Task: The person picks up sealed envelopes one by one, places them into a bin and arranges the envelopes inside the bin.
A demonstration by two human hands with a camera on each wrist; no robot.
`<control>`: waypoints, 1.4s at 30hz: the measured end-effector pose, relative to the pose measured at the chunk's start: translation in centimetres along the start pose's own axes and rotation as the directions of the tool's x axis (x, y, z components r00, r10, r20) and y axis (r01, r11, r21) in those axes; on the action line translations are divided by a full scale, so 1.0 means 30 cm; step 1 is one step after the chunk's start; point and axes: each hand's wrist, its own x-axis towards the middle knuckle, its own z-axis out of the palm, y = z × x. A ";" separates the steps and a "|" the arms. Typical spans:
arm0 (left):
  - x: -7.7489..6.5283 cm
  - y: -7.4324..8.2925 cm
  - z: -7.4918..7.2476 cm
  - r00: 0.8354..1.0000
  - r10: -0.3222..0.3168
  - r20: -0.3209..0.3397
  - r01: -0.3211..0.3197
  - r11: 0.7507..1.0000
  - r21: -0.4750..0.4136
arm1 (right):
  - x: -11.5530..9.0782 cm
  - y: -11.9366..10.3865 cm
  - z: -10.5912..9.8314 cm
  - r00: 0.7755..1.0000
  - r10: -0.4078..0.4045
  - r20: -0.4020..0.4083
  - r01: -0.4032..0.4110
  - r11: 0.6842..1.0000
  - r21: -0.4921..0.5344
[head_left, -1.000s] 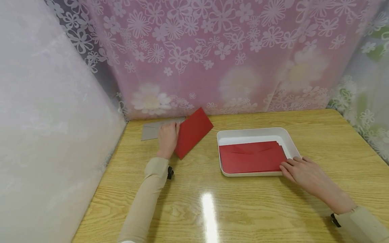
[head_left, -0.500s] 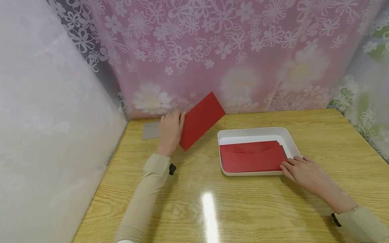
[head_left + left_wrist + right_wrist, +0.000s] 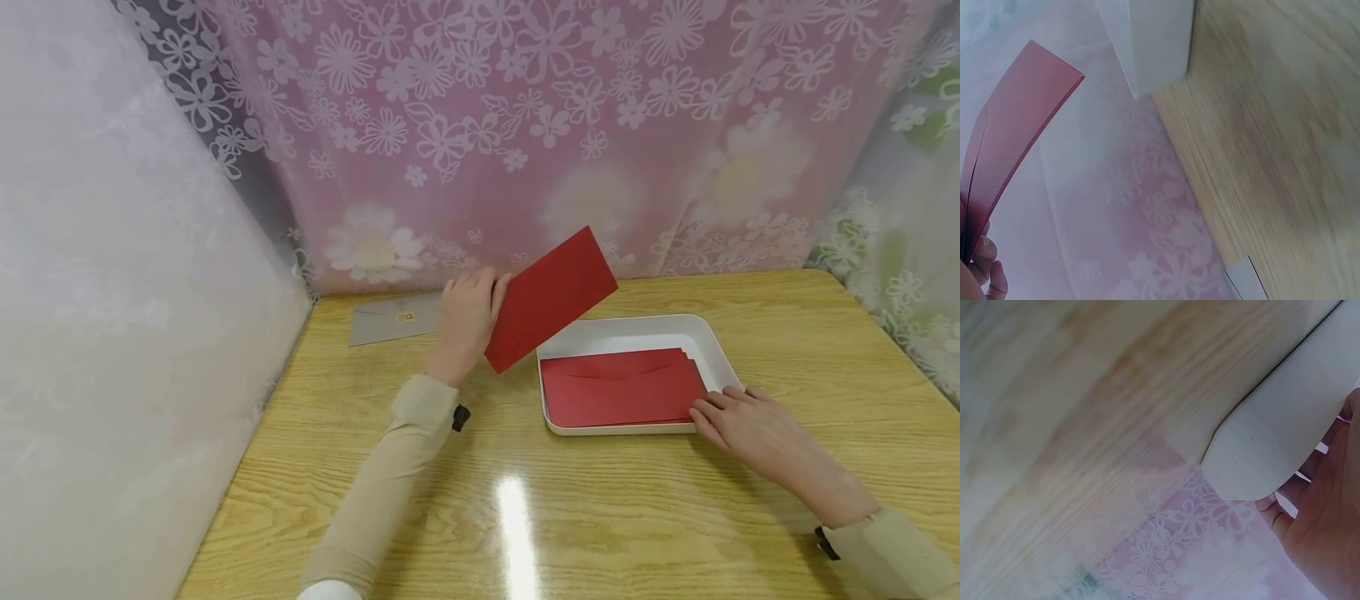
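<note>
The left hand (image 3: 467,321) pinches one end of a red envelope (image 3: 551,298), fingers curled round its edge, and holds it tilted in the air with the far end rising away from the grip and over the near-left corner of the white tray (image 3: 628,331). In the left wrist view only two fingertips (image 3: 988,262) show at the bottom-left corner, and the envelope is seen edge-on, its flap line faint; the rest of that hand is cut off. Just behind the grip a grey envelope (image 3: 393,318) lies flat on the wooden table (image 3: 600,517), partly hidden by the hand; a small gold mark sits at its flap, too small to read. The right hand (image 3: 750,425) rests with straight, relaxed fingers touching the tray's near-right corner, holding nothing. The right wrist view shows only the palm edge and the tray's pale outer wall, blurred. A stack of red envelopes (image 3: 622,387) lies in the tray beside those fingers; how many cannot be told. No writing is legible anywhere.
</note>
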 end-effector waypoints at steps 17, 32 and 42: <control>-0.009 0.197 0.144 0.977 0.185 0.109 -0.174 0.979 -0.107 | 0.008 -0.008 0.002 0.999 0.045 -0.021 -0.045 0.999 0.029; -0.046 0.234 0.194 0.787 0.290 0.544 -0.233 0.957 -0.174 | 0.002 -0.003 -0.005 1.000 0.013 0.013 -0.013 1.000 0.017; -0.071 0.205 0.201 0.738 0.337 0.584 -0.264 0.942 -0.209 | 0.008 -0.007 0.009 0.997 0.068 -0.045 -0.065 0.997 0.050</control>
